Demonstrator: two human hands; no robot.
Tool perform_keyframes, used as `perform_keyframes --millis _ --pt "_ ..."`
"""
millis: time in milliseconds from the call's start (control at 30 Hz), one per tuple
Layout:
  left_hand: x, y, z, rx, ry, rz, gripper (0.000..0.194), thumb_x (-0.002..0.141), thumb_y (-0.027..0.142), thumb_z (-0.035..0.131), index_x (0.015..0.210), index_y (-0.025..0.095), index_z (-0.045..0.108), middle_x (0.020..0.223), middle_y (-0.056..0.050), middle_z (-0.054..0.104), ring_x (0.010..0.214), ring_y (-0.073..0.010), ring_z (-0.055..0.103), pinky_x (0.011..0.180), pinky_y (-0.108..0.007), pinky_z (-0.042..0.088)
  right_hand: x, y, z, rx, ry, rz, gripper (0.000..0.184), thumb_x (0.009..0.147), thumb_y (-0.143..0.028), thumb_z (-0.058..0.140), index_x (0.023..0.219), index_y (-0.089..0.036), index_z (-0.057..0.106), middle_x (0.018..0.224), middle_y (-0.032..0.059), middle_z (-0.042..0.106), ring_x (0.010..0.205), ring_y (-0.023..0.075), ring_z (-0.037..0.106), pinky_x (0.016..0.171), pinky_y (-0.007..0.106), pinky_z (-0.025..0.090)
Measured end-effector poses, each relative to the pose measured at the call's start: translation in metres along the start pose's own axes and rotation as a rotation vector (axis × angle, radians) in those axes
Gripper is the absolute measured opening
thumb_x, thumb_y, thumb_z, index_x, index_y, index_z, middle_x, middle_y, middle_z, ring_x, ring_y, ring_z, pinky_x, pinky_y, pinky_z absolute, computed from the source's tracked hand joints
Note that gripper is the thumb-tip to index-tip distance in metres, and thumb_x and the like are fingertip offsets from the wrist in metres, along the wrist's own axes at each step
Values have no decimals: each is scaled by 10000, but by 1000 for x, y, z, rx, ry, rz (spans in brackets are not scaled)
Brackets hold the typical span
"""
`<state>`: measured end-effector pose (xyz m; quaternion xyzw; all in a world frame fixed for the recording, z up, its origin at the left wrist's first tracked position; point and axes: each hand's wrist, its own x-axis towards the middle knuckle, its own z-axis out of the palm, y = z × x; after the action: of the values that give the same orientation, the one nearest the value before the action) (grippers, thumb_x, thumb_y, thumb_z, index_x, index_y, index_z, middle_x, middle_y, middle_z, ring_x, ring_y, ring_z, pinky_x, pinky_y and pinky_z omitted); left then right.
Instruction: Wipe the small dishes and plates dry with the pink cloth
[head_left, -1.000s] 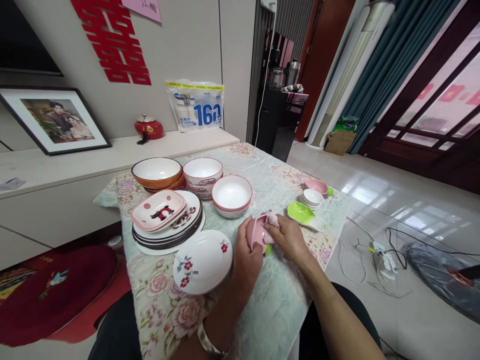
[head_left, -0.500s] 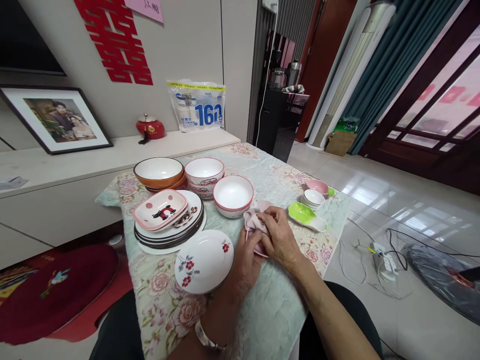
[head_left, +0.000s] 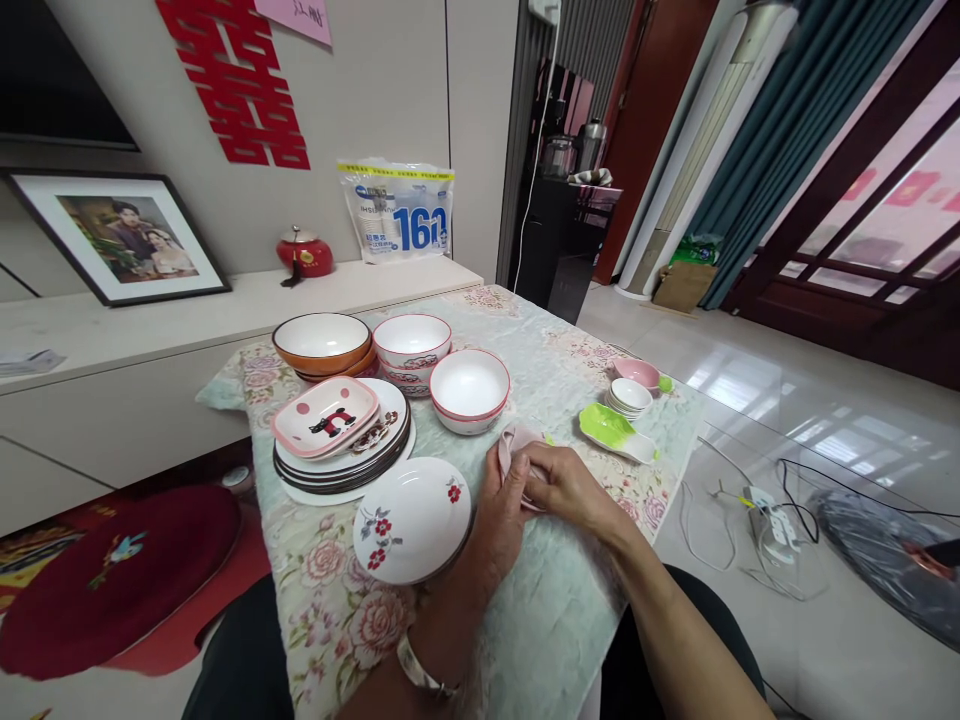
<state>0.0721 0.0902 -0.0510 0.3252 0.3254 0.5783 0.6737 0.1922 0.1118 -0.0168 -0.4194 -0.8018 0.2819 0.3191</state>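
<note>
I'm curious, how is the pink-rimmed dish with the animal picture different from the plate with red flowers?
The pink-rimmed dish is a rounded rectangle; the flowered plate is round.
The dish shows a black-and-red animal and pink spots; the plate has red flowers and grey leaves.
The dish tops a stack of plates; the flowered plate lies nearer the camera.
Both are face up with white insides.

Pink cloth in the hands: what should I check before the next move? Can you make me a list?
1. Pink cloth in hand: ok, the left hand and right hand touch it.
2. Pink dish dry: cannot tell, mostly covered.
3. Flowered plate clear of the left forearm: cannot tell, they overlap in this view.
4. White bowls upright: ok.
5. Green leaf dish resting on the tablecloth: ok.
</note>
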Motion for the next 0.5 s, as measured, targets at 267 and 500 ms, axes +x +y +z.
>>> perform_keyframes --millis 267,500 --pt "2 -4 1 173 25 75 587 866 490 622 1364 211 485 1444 -151 519 1328 -284 503 1058 -407 462 -10 -11 -7 -658 -37 10 210 840 -41 550 717 -196 621 758 51 615 701 188 499 653 314 385" --pt "-3 -2 7 80 25 -16 537 883 448 583 1376 261 482 1357 -107 594 1173 -270 614 888 -387 559 1 -2 18 -889 363 69 146 857 -59 519 853 -164 619 866 125 588 790 254 479 708 378 434"
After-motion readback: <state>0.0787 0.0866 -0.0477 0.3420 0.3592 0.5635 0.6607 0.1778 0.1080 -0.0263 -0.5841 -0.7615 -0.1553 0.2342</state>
